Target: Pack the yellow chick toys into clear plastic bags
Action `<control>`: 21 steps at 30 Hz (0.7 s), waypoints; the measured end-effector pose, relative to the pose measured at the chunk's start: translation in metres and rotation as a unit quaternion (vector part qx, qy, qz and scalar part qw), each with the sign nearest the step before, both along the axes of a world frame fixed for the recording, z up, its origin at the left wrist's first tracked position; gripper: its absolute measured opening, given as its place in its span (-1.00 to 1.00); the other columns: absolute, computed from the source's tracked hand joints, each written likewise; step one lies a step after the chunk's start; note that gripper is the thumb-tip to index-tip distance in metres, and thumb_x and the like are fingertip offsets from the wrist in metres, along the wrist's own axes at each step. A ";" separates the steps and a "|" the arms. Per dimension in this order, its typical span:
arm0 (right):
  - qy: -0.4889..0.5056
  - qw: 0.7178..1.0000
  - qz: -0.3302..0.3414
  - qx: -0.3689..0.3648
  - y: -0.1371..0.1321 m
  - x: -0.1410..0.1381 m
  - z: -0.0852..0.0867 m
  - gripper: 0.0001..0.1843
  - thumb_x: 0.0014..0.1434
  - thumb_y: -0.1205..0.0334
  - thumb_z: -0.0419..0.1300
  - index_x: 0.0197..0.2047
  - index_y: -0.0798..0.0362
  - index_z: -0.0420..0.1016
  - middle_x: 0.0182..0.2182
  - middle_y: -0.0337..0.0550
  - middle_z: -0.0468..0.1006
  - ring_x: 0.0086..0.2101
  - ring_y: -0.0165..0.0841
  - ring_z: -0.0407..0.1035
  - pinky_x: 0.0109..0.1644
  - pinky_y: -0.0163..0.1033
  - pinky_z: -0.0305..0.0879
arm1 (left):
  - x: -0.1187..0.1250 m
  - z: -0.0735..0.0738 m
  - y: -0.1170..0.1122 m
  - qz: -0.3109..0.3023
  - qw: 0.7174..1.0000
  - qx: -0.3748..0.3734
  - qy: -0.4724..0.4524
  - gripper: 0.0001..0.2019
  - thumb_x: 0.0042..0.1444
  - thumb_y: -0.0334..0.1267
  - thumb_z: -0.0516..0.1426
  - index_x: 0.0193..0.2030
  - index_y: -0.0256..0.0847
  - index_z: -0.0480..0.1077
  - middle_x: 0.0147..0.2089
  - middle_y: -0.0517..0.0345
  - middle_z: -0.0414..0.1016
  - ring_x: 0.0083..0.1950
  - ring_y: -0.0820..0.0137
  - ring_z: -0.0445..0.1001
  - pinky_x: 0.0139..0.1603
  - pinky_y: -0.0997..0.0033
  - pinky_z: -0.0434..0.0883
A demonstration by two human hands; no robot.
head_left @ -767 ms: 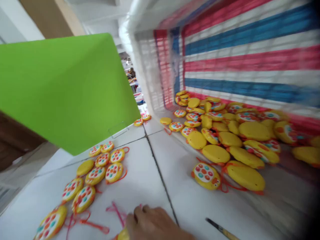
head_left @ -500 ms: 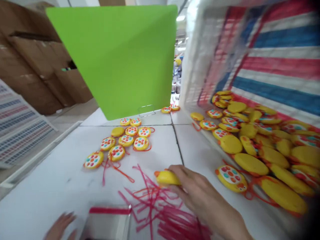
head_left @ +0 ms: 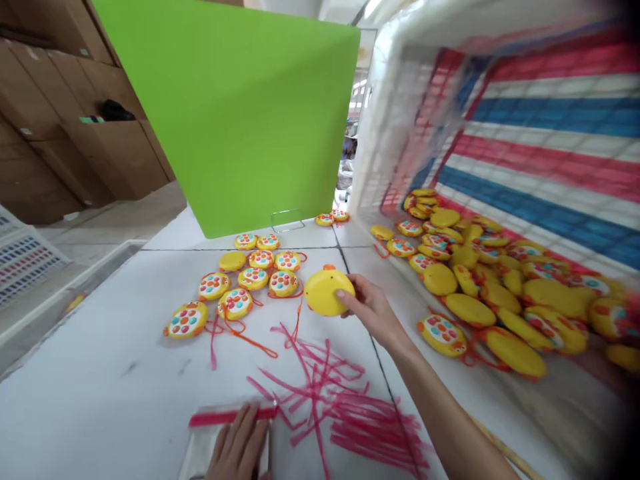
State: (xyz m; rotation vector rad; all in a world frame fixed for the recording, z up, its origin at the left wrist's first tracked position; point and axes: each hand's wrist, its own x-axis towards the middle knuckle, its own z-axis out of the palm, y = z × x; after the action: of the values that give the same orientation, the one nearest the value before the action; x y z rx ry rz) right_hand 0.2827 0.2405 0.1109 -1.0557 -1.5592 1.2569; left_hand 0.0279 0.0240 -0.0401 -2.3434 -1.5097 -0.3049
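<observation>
My right hand [head_left: 367, 303] grips a round yellow toy [head_left: 325, 293] above the table, its plain back facing me and an orange cord [head_left: 297, 327] hanging from it. My left hand [head_left: 240, 443] lies with fingers stretched over a clear plastic bag [head_left: 193, 453] that has a red strip [head_left: 213, 418] along its top. Left of the held toy sits a group of similar toys [head_left: 253, 278], most showing white faces with coloured dots. Pink-red ribbon strips [head_left: 375, 433] are spread on the table between my hands.
A basket [head_left: 370, 153] lined with striped cloth stands at the right, full of yellow toys [head_left: 493, 293]. A green board [head_left: 250, 127] rises at the back of the white table [head_left: 100, 393]. Brown cartons [head_left: 115, 160] are stacked at the far left.
My right hand has lifted the yellow toy up and away from the ribbon strips, turning its back to me. My left hand has moved right, onto the plastic bag.
</observation>
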 end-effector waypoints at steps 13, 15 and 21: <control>0.093 0.970 -0.173 -0.146 0.054 0.031 -0.089 -0.69 -0.05 0.07 0.26 -0.31 0.11 0.35 -0.32 -0.04 0.49 -0.39 -0.32 0.41 -0.54 -0.33 0.38 | -0.016 0.056 0.119 0.057 0.986 -0.149 -0.047 -0.68 0.16 -0.45 -0.09 0.02 -0.33 0.31 0.01 -0.11 0.39 0.07 0.19 0.30 0.06 0.15 0.33; 0.104 0.965 -0.189 -0.150 0.062 0.032 -0.092 -0.70 -0.04 0.07 0.24 -0.32 0.10 0.35 -0.30 -0.02 0.49 -0.38 -0.31 0.42 -0.53 -0.33 0.38 | -0.007 0.061 0.112 0.023 0.983 -0.174 -0.045 -0.65 0.14 -0.49 -0.11 0.04 -0.33 0.28 0.03 -0.10 0.37 0.08 0.22 0.30 0.09 0.17 0.31; 0.108 0.956 -0.224 -0.154 0.084 0.024 -0.112 -0.68 -0.03 0.02 0.22 -0.34 0.11 0.34 -0.29 0.01 0.48 -0.32 -0.27 0.43 -0.50 -0.31 0.41 | 0.005 0.078 0.105 -0.038 0.956 -0.291 0.004 -0.61 0.00 -0.62 -0.08 -0.06 -0.31 0.33 -0.06 -0.07 0.42 -0.04 0.21 0.37 0.04 0.17 0.33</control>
State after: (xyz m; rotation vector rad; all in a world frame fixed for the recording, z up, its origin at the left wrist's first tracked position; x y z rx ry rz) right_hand 0.3064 0.3243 -0.0012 -1.3283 -0.9071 1.2620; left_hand 0.0333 0.1287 0.0383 -2.8409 -1.6814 0.1619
